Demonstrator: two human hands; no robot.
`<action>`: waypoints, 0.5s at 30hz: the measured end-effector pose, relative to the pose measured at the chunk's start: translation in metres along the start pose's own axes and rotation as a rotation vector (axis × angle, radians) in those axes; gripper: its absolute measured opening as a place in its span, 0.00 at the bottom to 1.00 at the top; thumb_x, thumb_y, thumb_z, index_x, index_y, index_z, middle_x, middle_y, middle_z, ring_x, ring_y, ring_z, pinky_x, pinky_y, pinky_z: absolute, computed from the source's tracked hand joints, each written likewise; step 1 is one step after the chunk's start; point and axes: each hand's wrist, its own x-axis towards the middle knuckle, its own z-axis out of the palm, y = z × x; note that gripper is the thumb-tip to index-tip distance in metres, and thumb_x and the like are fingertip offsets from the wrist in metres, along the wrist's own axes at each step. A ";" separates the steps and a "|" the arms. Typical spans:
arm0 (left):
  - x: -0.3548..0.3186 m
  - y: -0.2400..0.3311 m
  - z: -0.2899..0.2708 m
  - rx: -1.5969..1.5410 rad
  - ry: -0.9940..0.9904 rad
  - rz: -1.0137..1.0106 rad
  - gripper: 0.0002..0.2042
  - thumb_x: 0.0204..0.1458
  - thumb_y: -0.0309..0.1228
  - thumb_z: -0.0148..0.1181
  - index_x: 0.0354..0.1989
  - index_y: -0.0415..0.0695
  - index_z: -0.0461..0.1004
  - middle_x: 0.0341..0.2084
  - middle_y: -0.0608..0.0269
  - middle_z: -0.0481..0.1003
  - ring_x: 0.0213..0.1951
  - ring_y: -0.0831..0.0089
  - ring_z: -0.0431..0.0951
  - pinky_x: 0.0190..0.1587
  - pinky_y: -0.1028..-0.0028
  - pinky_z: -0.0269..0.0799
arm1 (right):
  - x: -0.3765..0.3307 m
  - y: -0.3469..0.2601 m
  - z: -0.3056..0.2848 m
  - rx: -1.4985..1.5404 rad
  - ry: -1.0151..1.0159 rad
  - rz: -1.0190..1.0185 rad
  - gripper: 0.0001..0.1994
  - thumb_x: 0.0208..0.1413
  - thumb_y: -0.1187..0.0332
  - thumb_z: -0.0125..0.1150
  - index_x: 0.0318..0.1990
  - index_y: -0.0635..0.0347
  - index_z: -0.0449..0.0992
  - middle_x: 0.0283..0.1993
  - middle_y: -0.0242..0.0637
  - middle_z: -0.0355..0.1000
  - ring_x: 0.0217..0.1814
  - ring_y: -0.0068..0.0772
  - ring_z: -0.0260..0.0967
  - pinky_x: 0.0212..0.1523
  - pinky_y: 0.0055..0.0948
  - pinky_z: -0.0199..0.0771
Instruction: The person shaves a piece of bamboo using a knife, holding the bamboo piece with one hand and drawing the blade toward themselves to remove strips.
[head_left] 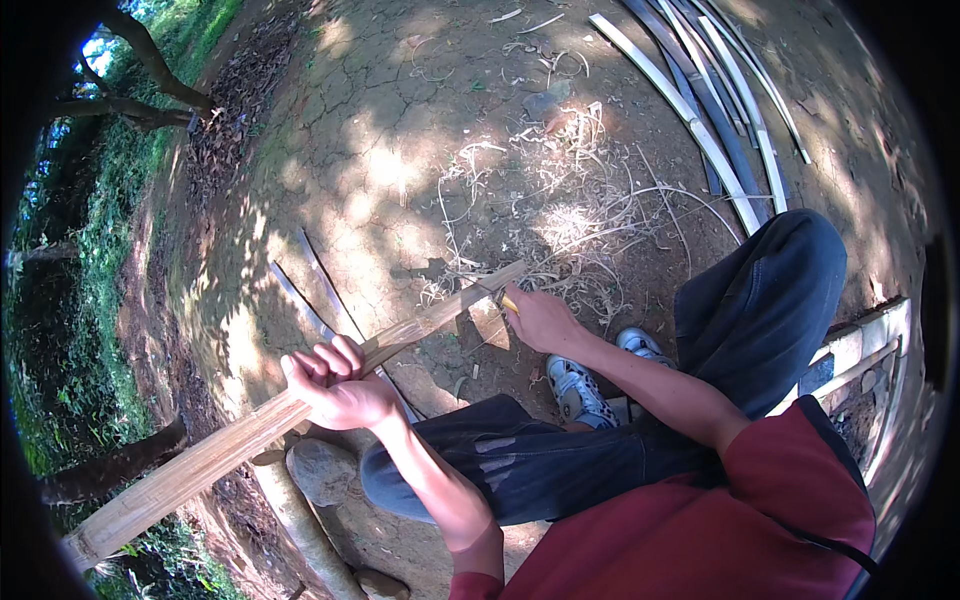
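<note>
A long split bamboo slat [240,440] slants from the lower left up to the middle of the view. My left hand [345,385] is closed around it partway along, palm turned up and fingers curled. Near its far end, my right hand [545,322] grips a knife by its yellow handle [511,300]. The short dark blade [496,294] lies against the slat, and part of it is hidden by the bamboo and my fingers. Thin curled shavings [570,235] cover the ground just beyond that end.
Several long bamboo strips [690,110] lie at the far right. Two more strips [305,295] rest on the soil left of the slat. A rock [322,470] and a log [300,520] sit by my left knee. My shoes [580,390] are below my right hand.
</note>
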 end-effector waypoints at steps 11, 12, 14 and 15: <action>-0.001 0.005 -0.007 -0.080 -0.303 -0.138 0.21 0.57 0.32 0.43 0.11 0.50 0.48 0.07 0.74 0.44 0.09 0.80 0.41 0.14 0.75 0.42 | -0.003 -0.004 -0.006 0.012 -0.058 0.200 0.13 0.54 0.70 0.46 0.45 0.69 0.65 0.32 0.55 0.73 0.38 0.56 0.73 0.39 0.50 0.72; -0.002 0.004 -0.006 -0.101 -0.317 -0.148 0.21 0.57 0.31 0.44 0.11 0.50 0.48 0.07 0.74 0.44 0.09 0.81 0.42 0.13 0.75 0.42 | -0.002 0.002 -0.002 0.016 -0.044 0.212 0.14 0.54 0.69 0.47 0.45 0.69 0.65 0.32 0.55 0.73 0.38 0.56 0.72 0.39 0.50 0.72; -0.006 0.004 -0.003 -0.143 -0.348 -0.164 0.21 0.56 0.30 0.45 0.11 0.50 0.48 0.07 0.74 0.44 0.08 0.81 0.43 0.13 0.76 0.42 | 0.004 0.031 0.015 0.000 -0.029 0.263 0.14 0.55 0.68 0.47 0.45 0.69 0.64 0.32 0.54 0.73 0.38 0.56 0.72 0.39 0.50 0.72; -0.007 0.004 0.002 -0.112 -0.382 -0.161 0.21 0.57 0.33 0.44 0.11 0.50 0.49 0.07 0.74 0.44 0.09 0.81 0.42 0.14 0.75 0.41 | 0.010 0.061 0.031 -0.021 -0.023 0.307 0.14 0.55 0.67 0.47 0.45 0.69 0.64 0.32 0.54 0.73 0.38 0.56 0.72 0.39 0.50 0.72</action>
